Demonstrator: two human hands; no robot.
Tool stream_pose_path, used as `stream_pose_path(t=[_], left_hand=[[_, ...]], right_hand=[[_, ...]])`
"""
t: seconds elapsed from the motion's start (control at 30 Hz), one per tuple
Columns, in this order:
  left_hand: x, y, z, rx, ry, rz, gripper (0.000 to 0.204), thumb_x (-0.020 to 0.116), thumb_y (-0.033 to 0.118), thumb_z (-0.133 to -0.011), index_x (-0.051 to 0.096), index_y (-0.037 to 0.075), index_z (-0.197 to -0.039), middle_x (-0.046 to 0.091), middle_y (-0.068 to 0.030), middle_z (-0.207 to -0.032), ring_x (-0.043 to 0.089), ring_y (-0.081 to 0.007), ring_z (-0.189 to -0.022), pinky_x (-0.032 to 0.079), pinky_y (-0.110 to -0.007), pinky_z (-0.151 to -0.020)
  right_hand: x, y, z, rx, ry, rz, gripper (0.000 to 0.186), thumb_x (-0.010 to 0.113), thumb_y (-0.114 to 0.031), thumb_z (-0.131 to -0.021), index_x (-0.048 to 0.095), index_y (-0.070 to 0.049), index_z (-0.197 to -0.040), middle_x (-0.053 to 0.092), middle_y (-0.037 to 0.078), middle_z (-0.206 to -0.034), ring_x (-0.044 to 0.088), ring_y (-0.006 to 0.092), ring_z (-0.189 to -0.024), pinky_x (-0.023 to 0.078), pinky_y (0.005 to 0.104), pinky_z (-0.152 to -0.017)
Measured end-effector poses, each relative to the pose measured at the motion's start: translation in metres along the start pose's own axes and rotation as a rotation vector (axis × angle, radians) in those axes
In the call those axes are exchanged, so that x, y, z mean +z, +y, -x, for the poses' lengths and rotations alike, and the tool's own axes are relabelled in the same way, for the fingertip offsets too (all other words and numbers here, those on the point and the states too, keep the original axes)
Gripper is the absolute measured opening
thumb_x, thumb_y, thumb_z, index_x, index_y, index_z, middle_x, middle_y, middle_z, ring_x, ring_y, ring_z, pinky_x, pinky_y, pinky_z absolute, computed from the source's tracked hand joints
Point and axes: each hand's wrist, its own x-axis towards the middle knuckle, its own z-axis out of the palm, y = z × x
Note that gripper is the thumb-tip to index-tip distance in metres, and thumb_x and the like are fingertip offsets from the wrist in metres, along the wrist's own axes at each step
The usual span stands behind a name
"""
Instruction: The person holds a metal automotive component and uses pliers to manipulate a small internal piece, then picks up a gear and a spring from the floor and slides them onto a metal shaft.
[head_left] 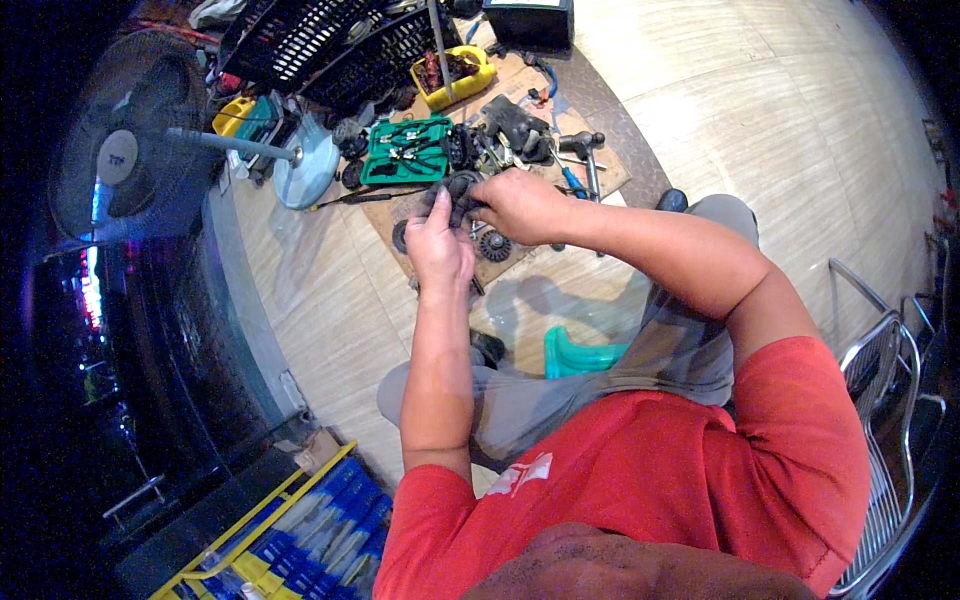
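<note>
Both hands meet over a cardboard sheet [520, 255] on the floor. The left hand [438, 245] wraps a dark round part [458, 190] from below; the right hand [520, 205] pinches its right side. Its axis seems to point away, though fingers hide much. A gear [494, 245] lies just beneath

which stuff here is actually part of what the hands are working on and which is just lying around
In use:
- left hand and right hand, both gripping the dark metal part
- gear wheel just below them

Lying about:
- green tool case
- yellow tray
- black crate
- standing fan
- teal stool
</note>
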Motion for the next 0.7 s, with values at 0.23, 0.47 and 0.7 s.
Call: stream_pose_path(t=[0.23,0.47,0.7], left_hand=[[-0.003,0.026,-0.004,0.008,0.052,0.172,0.011,0.049,0.007,-0.094,0.054,-0.001,-0.101,0.064,-0.0167,-0.098,0.064,-0.0322,-0.090,0.054,-0.045,-0.081],[-0.013,0.032,-0.004,-0.085,-0.067,0.229,0.015,0.047,0.012,-0.096,0.056,0.001,-0.101,0.065,-0.0161,-0.097,0.065,-0.0308,-0.092,0.053,-0.046,-0.084],[-0.002,0.037,0.010,-0.191,-0.325,0.036,0.018,0.049,0.008,-0.094,0.058,-0.002,-0.106,0.066,-0.0144,-0.097,0.066,-0.0264,-0.087,0.054,-0.040,-0.081]], right_hand=[[0.004,-0.002,0.000,0.026,-0.021,-0.022,0.021,0.061,-0.021,-0.082,0.063,-0.001,-0.085,0.062,0.023,-0.078,0.061,0.0408,-0.079,0.048,0.0489,-0.072],[-0.006,0.004,-0.006,-0.031,-0.087,-0.041,0.020,0.062,-0.021,-0.082,0.066,-0.005,-0.092,0.063,0.022,-0.079,0.061,0.0397,-0.079,0.048,0.0478,-0.071],[-0.035,0.021,-0.013,-0.251,-0.143,0.126,0.017,0.066,-0.022,-0.079,0.065,-0.006,-0.082,0.063,0.018,-0.075,0.060,0.0383,-0.074,0.047,0.0470,-0.065]])
